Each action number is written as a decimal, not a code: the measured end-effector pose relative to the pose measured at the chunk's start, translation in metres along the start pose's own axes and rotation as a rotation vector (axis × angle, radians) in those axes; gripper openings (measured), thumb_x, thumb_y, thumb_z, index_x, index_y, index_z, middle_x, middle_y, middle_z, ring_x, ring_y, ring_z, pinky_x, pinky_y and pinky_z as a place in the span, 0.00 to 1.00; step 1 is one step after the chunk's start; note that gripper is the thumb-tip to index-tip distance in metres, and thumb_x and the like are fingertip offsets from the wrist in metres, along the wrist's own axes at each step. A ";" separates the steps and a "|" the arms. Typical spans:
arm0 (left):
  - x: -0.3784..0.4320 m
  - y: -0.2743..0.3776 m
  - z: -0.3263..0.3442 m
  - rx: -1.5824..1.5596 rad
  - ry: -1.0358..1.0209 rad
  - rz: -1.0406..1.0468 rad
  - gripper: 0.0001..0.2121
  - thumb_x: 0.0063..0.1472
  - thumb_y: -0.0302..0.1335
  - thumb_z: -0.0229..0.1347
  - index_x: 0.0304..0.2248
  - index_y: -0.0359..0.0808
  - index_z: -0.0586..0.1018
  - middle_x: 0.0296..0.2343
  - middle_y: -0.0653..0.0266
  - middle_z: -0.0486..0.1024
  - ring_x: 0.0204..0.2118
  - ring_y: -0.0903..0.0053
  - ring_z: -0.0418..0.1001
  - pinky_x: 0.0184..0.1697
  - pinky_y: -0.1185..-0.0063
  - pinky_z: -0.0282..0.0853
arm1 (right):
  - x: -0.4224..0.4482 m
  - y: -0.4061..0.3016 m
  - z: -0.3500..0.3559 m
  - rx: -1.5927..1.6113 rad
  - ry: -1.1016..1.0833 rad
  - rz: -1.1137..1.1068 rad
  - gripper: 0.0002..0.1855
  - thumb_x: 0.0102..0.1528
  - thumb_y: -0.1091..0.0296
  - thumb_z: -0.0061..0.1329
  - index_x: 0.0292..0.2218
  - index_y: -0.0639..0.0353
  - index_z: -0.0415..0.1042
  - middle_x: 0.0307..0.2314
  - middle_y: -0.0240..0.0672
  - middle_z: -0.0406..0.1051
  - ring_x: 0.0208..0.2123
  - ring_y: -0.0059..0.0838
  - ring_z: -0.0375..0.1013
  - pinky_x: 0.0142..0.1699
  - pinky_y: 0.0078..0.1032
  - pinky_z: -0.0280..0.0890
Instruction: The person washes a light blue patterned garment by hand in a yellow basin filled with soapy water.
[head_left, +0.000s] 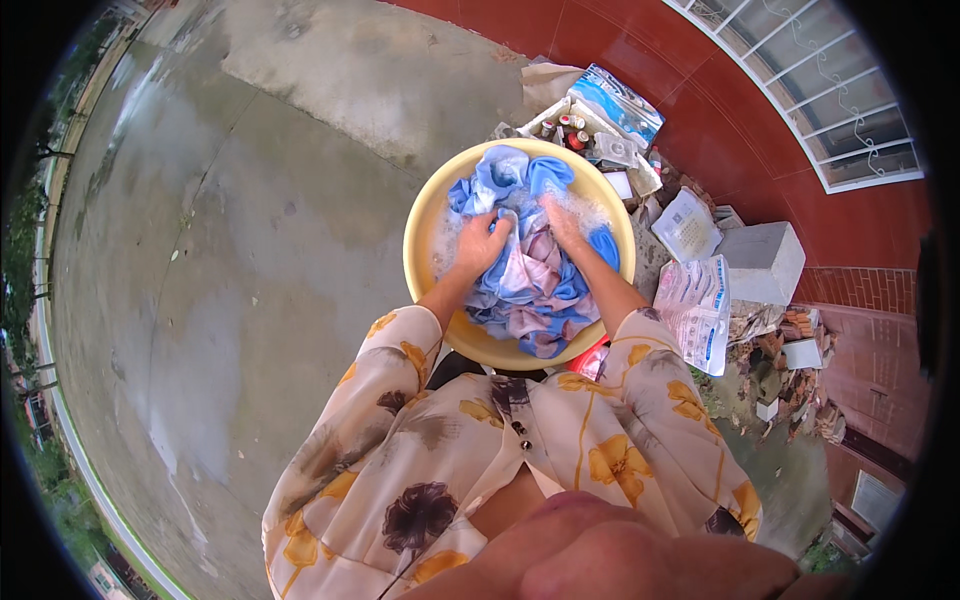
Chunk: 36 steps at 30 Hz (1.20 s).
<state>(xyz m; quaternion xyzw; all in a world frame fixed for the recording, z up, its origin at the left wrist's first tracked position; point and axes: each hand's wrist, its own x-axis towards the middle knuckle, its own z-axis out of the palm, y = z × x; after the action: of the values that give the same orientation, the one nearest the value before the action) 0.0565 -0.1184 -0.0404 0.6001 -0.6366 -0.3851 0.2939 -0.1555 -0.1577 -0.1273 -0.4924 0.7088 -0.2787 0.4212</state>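
Note:
In front of me is a round yellow plastic basin holding soapy water and wet blue, white and pinkish patterned cloth. My left hand grips a fold of the cloth at the basin's left side, its thumb pointing up and its fingers partly covered. On the right, my right hand reaches into the cloth and suds. Its fingertips are hidden, so its hold is unclear. White soap suds float around both hands. A bunched blue part of the cloth lies at the far side.
Beyond the basin, a foam box holds several bottles. A printed plastic bag and a white foam block lie to the right, near broken bricks. A red wall with a barred window borders the wet concrete ground.

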 end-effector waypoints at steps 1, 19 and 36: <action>-0.001 0.001 -0.010 -0.195 0.014 -0.048 0.19 0.62 0.42 0.48 0.33 0.33 0.82 0.30 0.52 0.79 0.38 0.62 0.77 0.44 0.68 0.69 | -0.012 -0.017 -0.010 0.070 0.048 -0.122 0.22 0.53 0.55 0.49 0.40 0.67 0.75 0.41 0.52 0.73 0.45 0.43 0.72 0.50 0.38 0.65; -0.077 0.054 -0.037 0.509 0.171 0.321 0.30 0.52 0.38 0.60 0.54 0.39 0.68 0.54 0.48 0.62 0.59 0.47 0.57 0.56 0.48 0.55 | -0.158 -0.120 -0.093 -0.313 -0.035 -0.579 0.31 0.49 0.54 0.53 0.54 0.51 0.67 0.57 0.44 0.59 0.59 0.47 0.57 0.62 0.44 0.51; 0.011 0.008 0.038 0.579 0.095 0.175 0.12 0.54 0.28 0.52 0.40 0.40 0.75 0.38 0.57 0.71 0.36 0.62 0.71 0.32 0.66 0.69 | -0.005 -0.008 0.009 -0.570 -0.127 -0.033 0.19 0.50 0.64 0.49 0.43 0.59 0.73 0.37 0.53 0.72 0.39 0.61 0.70 0.45 0.49 0.66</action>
<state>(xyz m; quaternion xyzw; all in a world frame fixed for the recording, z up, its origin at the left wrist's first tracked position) 0.0191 -0.1240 -0.0549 0.6190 -0.7547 -0.1324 0.1724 -0.1437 -0.1560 -0.1236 -0.6189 0.7225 -0.0438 0.3050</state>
